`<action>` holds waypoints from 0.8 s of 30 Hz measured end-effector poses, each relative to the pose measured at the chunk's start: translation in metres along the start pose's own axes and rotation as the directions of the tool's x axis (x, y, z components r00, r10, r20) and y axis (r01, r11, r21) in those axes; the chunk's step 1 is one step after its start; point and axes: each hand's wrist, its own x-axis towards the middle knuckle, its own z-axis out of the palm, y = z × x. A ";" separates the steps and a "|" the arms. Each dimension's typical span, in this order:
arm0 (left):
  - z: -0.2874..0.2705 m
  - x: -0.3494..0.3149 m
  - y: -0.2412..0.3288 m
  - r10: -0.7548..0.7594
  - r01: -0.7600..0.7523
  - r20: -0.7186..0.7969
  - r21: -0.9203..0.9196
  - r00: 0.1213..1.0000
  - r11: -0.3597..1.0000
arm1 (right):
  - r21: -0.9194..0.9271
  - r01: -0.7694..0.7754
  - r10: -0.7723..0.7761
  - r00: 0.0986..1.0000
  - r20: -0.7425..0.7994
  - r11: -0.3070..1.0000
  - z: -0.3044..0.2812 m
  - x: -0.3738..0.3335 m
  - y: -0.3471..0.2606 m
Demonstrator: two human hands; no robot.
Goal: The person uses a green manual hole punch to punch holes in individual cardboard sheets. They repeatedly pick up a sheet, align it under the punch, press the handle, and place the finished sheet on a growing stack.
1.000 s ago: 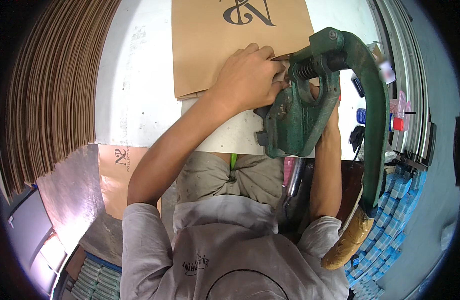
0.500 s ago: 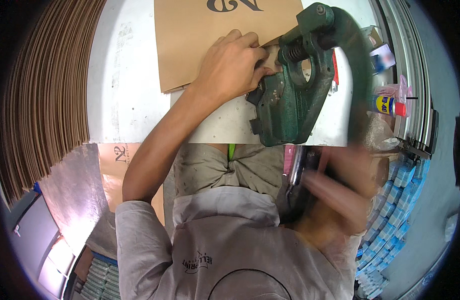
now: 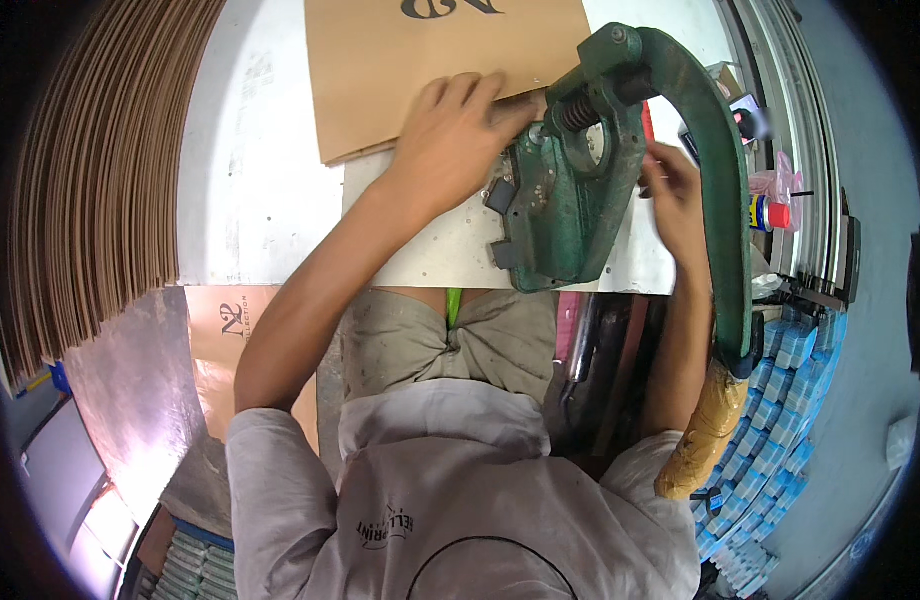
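Observation:
A brown paper bag (image 3: 440, 70) with dark print lies at the far side of the white table. My left hand (image 3: 450, 145) grips its near edge at the right, fingers bent and slightly blurred, beside the jaw of a green hand press (image 3: 570, 190). The press's long curved lever (image 3: 715, 180) reaches toward me and ends in a tape-wrapped grip (image 3: 715, 430). My right hand (image 3: 673, 185) is off the lever, between it and the press body, near a red object (image 3: 648, 122). Its fingers are curled together; what they hold, if anything, is hidden.
A tall row of stacked brown bags (image 3: 100, 180) stands at the left. Beyond the lever are a spray can with a red cap (image 3: 777, 215) and pink plastic (image 3: 780, 180). Blue-wrapped bundles (image 3: 770, 400) lie low at the right. Another printed brown bag (image 3: 230, 330) is below the table's left part.
My right hand has left the area of the lever's grip and reached forward beside the press. The lever now stands still. My left hand has shifted slightly at the bag's edge.

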 end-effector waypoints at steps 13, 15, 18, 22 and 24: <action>-0.040 -0.041 -0.048 -0.122 0.112 0.114 0.094 0.986 0.989 | 0.454 0.024 -0.111 0.980 0.164 0.890 0.069 0.014 -0.036; -0.030 -0.028 -0.044 -0.081 0.078 0.046 0.068 0.996 0.995 | 0.483 0.003 -0.113 0.974 0.198 0.876 0.073 0.014 -0.033; -0.022 -0.023 -0.042 -0.079 0.080 -0.044 0.017 0.996 0.997 | 0.348 0.079 -0.170 0.956 0.241 0.934 0.078 0.016 -0.034; -0.017 -0.017 -0.032 -0.075 0.058 -0.155 -0.112 0.985 0.992 | 0.427 -0.191 0.115 0.974 0.197 0.884 0.069 0.018 -0.043; -0.012 -0.012 -0.023 -0.086 0.063 -0.130 -0.175 0.988 0.983 | 0.474 -0.354 0.280 0.934 0.220 0.806 0.065 0.019 -0.051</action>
